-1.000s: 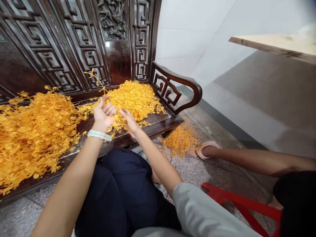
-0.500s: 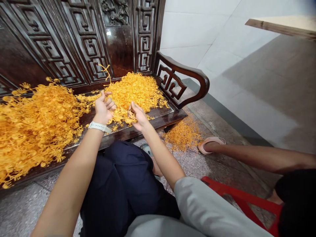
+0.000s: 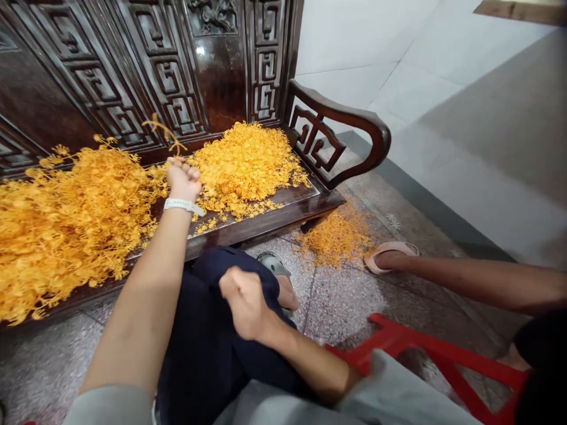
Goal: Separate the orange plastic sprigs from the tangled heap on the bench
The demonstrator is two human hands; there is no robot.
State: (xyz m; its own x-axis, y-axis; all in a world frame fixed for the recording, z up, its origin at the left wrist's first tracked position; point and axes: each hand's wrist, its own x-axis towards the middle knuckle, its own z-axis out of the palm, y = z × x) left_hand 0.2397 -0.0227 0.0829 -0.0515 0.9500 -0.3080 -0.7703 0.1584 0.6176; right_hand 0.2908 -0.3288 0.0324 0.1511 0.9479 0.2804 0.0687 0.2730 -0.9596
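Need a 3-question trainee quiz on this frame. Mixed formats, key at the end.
1. Which holds the orange sprig in front of the backrest?
A) left hand
B) right hand

2. True or false: the right hand rests on the armrest.

3. Fill in: a heap of orange stems lies on the ____ by the carved wooden bench.

Key: 1 A; 2 false, it is over the navy trousers; 3 floor.
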